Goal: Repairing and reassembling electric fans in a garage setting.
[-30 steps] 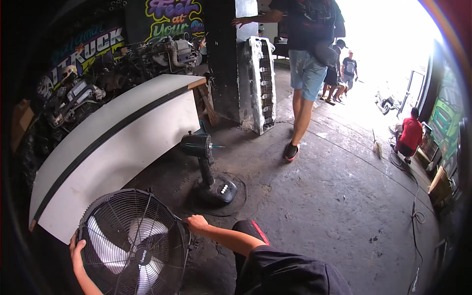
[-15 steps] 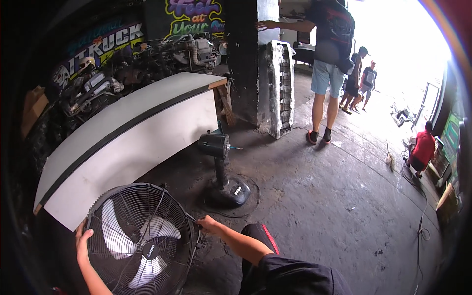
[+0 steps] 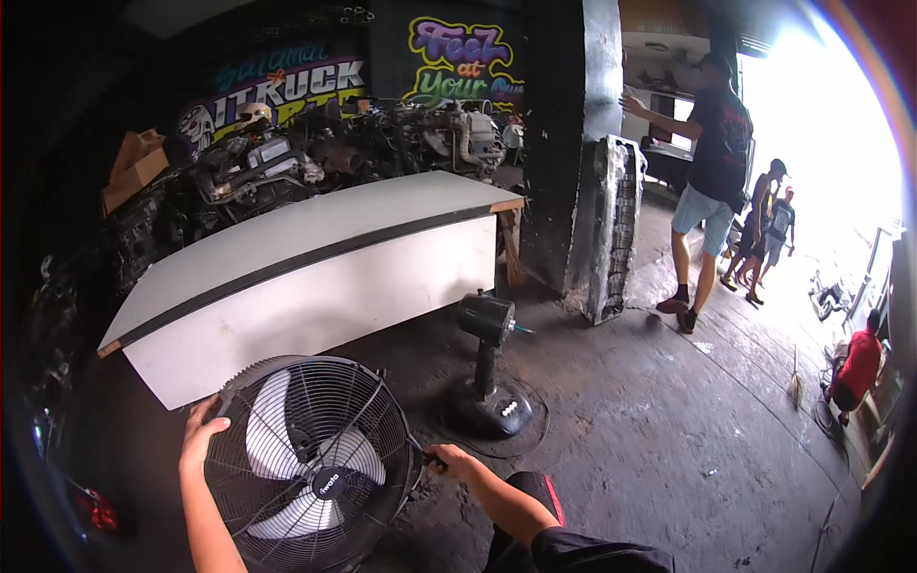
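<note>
My left hand (image 3: 201, 439) grips the left side of the rim of a large round fan (image 3: 325, 482), which has a black wire guard and pale blades. My right hand (image 3: 449, 461) holds the fan's black handle (image 3: 432, 459) at its right side. Just behind and right of it stands a dark fan stand (image 3: 482, 320) without blades or guard, a bare shaft sticking out of its motor, its cable lying looped around the base. A long white counter (image 3: 306, 301) with a dark edge strip lies behind the fan.
Piled engines (image 3: 267, 158) and a cardboard box (image 3: 138, 172) line the painted back wall. A long metal part (image 3: 611, 229) leans on a pillar (image 3: 554, 172). A person (image 3: 716, 153) walks beside it; others (image 3: 764, 229) are in the bright doorway. A crouching person (image 3: 855, 372) is near a cable.
The view has swung left, so the scene sits further right. The nearest walking person has stepped further away toward the doorway. Both my hands stay on the fan.
</note>
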Action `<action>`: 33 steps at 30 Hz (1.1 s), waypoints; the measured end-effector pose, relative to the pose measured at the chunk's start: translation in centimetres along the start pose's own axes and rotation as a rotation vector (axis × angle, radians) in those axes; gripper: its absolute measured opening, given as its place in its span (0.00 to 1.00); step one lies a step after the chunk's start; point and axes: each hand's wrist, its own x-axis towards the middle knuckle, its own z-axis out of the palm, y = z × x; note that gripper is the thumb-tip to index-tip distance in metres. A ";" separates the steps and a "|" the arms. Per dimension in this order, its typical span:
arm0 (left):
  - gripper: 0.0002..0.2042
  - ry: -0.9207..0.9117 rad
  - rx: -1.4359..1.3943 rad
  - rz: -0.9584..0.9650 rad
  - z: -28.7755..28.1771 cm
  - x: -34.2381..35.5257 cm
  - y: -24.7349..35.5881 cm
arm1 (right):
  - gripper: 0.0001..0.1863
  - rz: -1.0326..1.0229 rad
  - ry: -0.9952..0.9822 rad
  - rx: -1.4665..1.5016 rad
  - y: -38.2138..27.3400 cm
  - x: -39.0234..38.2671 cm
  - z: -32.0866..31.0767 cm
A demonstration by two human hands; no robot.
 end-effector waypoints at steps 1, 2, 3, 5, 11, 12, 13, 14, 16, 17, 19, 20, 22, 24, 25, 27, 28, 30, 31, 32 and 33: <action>0.33 0.000 0.009 0.001 -0.1 0.0 -0.3 | 0.10 -0.088 0.022 -0.158 -0.2 -0.1 0.4; 0.33 0.008 0.008 0.000 -0.4 0.0 -0.5 | 0.10 -0.087 0.017 -0.165 0.2 -0.2 0.9; 0.33 0.018 0.022 -0.004 -0.6 0.0 -0.8 | 0.09 -0.472 0.314 -0.896 0.9 -0.9 2.0; 0.33 0.014 0.034 -0.003 -0.6 -0.1 -0.8 | 0.11 -0.920 0.602 -1.721 0.8 -1.9 2.8; 0.33 0.012 0.026 0.005 -0.1 0.2 -0.2 | 0.12 -0.639 0.491 -0.853 -0.6 -0.9 1.1; 0.33 0.007 0.030 0.008 -0.3 0.1 -0.6 | 0.11 -0.342 0.260 -0.293 -1.0 -0.5 1.0; 0.33 0.005 0.024 0.012 -0.6 0.1 -0.9 | 0.09 -0.188 0.247 -0.065 -0.7 -0.3 0.8; 0.32 0.003 0.017 0.016 -0.8 0.3 -1.1 | 0.09 -0.188 0.246 -0.058 -0.6 0.1 0.8; 0.32 -0.014 0.014 0.030 -0.1 0.3 0.1 | 0.12 -0.018 0.153 0.232 0.1 1.0 -0.7; 0.32 -0.022 0.004 0.041 0.1 0.5 0.1 | 0.13 -0.028 0.027 0.231 0.5 1.3 -1.6; 0.32 -0.023 0.009 0.049 -0.2 0.6 -0.7 | 0.15 -0.111 0.183 -0.022 1.1 1.0 -0.4; 0.32 -0.031 -0.007 0.057 -0.1 0.8 -1.3 | 0.16 -0.193 0.345 -0.281 1.5 0.6 0.0; 0.32 -0.020 -0.036 0.047 -0.5 0.2 -1.0 | 0.16 -0.557 0.700 -0.937 2.9 -0.8 2.5; 0.33 -0.040 -0.040 0.042 -0.7 -0.3 -0.4 | 0.15 -0.723 0.679 -1.179 2.9 -2.8 3.0; 0.33 -0.045 -0.041 0.051 -0.7 -0.3 -0.5 | 0.15 -0.727 0.687 -1.173 3.1 -2.5 2.6; 0.33 -0.038 -0.076 0.030 -0.5 0.0 -0.6 | 0.14 -0.798 0.575 -0.974 3.2 -2.1 1.7; 0.33 -0.046 -0.076 0.038 -0.2 0.2 -0.4 | 0.14 -0.800 0.583 -0.967 2.8 -1.7 1.1; 0.32 -0.024 -0.037 0.024 0.1 0.4 -0.3 | 0.14 -0.378 0.254 -0.196 1.9 -1.0 0.6; 0.32 -0.021 -0.029 0.016 -0.1 0.1 -0.4 | 0.14 -0.265 0.141 0.057 1.7 -1.3 1.1; 0.32 -0.022 -0.036 0.005 -0.4 -0.2 -0.3 | 0.14 -0.254 0.136 0.058 1.2 -1.5 1.5; 0.32 -0.031 -0.047 0.000 -0.2 -0.1 -0.1 | 0.13 -0.160 0.024 0.192 0.8 -1.5 0.9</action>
